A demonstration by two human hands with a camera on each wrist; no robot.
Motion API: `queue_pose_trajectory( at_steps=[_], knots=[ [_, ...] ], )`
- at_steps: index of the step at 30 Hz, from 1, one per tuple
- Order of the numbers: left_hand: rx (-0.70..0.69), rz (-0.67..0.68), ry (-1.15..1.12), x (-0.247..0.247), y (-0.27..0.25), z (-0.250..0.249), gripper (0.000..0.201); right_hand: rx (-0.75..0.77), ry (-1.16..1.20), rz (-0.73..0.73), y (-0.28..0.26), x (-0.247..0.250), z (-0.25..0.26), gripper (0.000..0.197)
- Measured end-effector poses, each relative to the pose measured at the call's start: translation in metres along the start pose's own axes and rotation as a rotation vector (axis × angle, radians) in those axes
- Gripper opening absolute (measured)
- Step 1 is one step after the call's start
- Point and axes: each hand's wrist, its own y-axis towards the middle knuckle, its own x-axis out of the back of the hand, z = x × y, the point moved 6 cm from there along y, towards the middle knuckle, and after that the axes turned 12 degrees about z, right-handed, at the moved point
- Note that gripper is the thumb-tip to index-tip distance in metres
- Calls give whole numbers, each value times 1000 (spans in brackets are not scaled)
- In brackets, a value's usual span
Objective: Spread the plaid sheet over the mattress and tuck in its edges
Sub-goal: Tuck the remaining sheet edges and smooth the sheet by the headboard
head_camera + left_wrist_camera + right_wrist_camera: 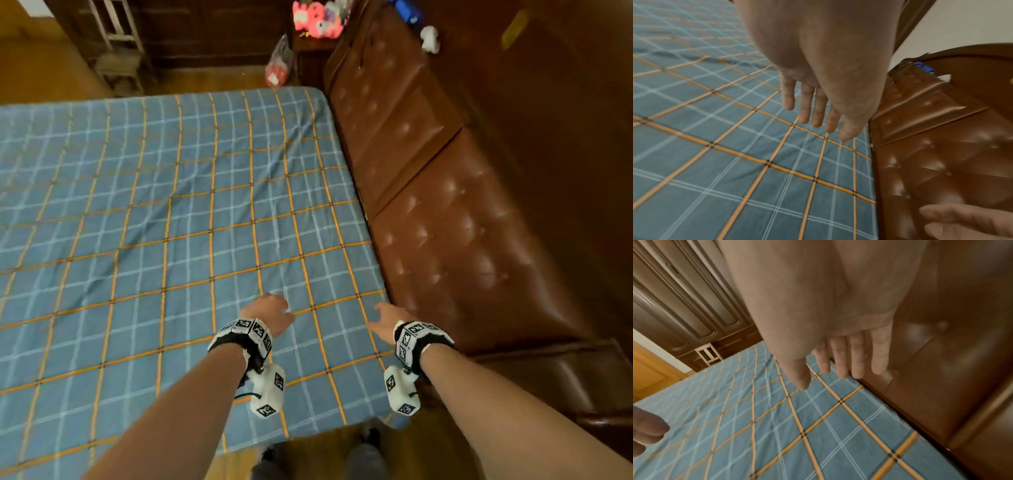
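The blue plaid sheet [171,222] with orange and white lines lies spread over the whole mattress, with a few soft creases toward the middle. Its right edge runs flush along the headboard. My left hand [274,313] hovers just above the sheet near the bed's near right corner, fingers straight and holding nothing; the left wrist view shows the left hand [813,116] over the plaid sheet [715,162]. My right hand [387,317] is a little to its right, by the sheet's right edge, also open and empty, and the right wrist view shows the right hand [838,368] above the plaid sheet [818,434].
A brown tufted leather headboard [445,205] stands along the bed's right side. Dark wooden wardrobes [205,31] and a small stool [116,51] stand beyond the far edge. A nightstand with pink toys [318,17] is at the far right corner. Wooden floor [325,445] shows below the near edge.
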Motion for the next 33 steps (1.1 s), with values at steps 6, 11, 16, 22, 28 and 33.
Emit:
queue_pose_trajectory(
  at_steps=[6,11,16,22,28,33],
  knots=[
    [109,50,-56,-55,157,-7,62,-24,-77,18,162,-1,-16,66],
    [197,83,-34,-110,254,-15,84,-137,-177,-58,253,-21,-41,70],
    [219,6,-24,-140,297,-21,52,-138,-81,-92,297,-44,-63,59],
    [68,7,103,-143,299,-53,26,-84,-155,-89,292,-36,-67,23],
    [25,54,9,-149,300,-75,44,-170,-88,-70,287,-35,-84,30],
    [-30,113,-48,-170,298,-68,74,-189,-40,-114,268,-36,-93,41]
  ],
)
